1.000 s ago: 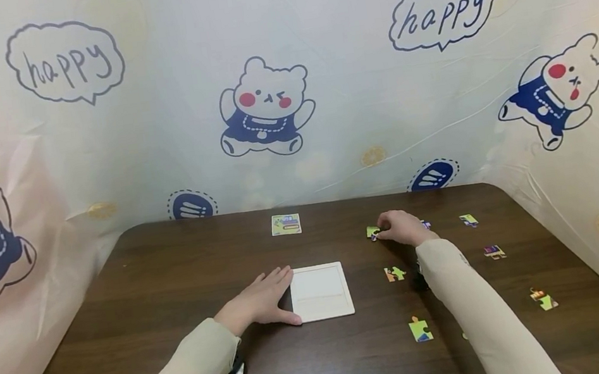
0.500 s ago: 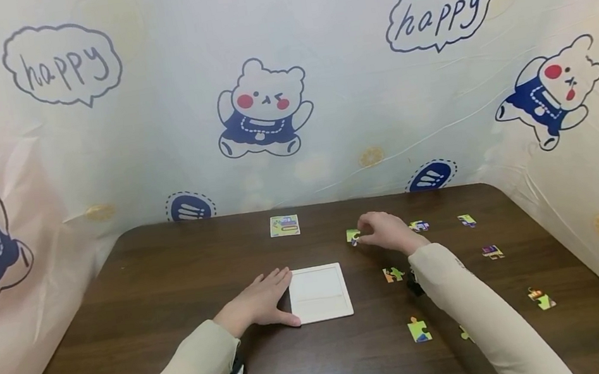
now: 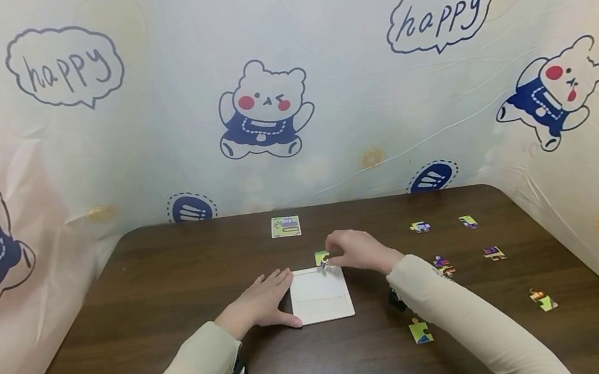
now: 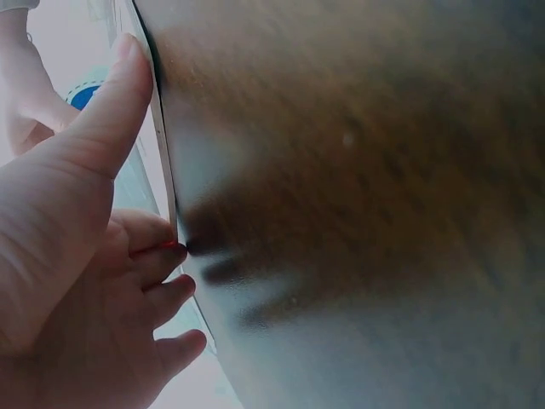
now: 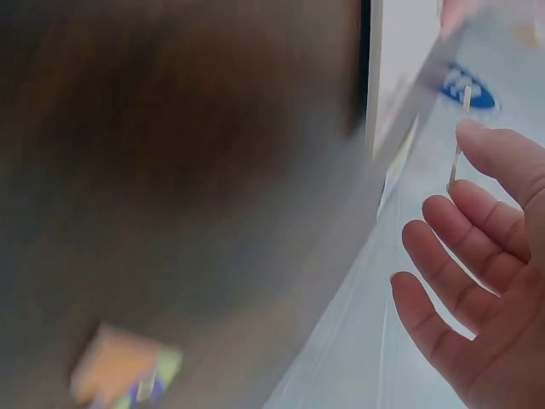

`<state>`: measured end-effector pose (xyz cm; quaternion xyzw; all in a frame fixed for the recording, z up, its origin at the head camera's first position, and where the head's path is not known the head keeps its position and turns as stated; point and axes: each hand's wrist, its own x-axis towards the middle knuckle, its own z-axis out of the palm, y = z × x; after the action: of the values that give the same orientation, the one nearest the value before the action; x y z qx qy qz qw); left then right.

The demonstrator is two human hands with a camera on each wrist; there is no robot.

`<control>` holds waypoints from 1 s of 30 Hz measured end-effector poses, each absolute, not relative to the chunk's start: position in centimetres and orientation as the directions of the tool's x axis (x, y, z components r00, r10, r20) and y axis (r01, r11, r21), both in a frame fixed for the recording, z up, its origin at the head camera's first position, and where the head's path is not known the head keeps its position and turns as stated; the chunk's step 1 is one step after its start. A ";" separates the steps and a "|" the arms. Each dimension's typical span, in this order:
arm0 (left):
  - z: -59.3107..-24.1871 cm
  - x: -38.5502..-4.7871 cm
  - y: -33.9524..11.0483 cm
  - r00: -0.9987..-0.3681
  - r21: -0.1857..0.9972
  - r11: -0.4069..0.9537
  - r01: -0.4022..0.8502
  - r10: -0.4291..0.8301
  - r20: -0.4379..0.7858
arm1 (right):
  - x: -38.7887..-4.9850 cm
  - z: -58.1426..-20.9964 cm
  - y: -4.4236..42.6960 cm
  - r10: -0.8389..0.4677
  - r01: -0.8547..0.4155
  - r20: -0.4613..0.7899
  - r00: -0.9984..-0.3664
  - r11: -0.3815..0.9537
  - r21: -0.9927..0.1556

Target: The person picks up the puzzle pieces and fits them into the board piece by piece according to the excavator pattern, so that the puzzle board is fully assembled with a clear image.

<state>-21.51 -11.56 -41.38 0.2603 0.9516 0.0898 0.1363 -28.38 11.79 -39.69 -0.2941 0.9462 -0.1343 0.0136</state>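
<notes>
In the head view my left hand (image 3: pixel 258 301) rests against the left side of a white square puzzle tray (image 3: pixel 321 299), thumb at its near corner and straight fingers at its far corner. The left wrist view shows its thumb (image 4: pixel 119 102) along the tray's edge. My right hand (image 3: pixel 360 250) pinches a green puzzle piece (image 3: pixel 321 258) just above the tray's far edge. Edge-on, that piece is a thin strip between thumb and index finger in the right wrist view, where the other fingers (image 5: pixel 460 247) are spread loosely.
A small picture card (image 3: pixel 285 226) lies beyond the tray. Loose puzzle pieces are scattered on the right: a blue one (image 3: pixel 420 227), a purple one (image 3: pixel 494 253), a green one (image 3: pixel 420 331) and several others. The right sleeve (image 3: pixel 466 310) covers part of that area.
My right hand has carried the green puzzle piece leftward and toward me, from the far right to the tray's far edge. My left hand stays at the tray.
</notes>
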 end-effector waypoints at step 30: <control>-41.1 -21.4 -11.6 -0.825 0.211 0.847 0.487 0.526 -0.208 | -27.2 -41.7 7.1 -0.690 -0.674 0.005 -0.724 0.705 -0.221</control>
<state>-21.35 -11.56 -41.12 0.2661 0.9522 0.0745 0.1300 -27.21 7.13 -41.70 -0.3695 0.9225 -0.1044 0.0391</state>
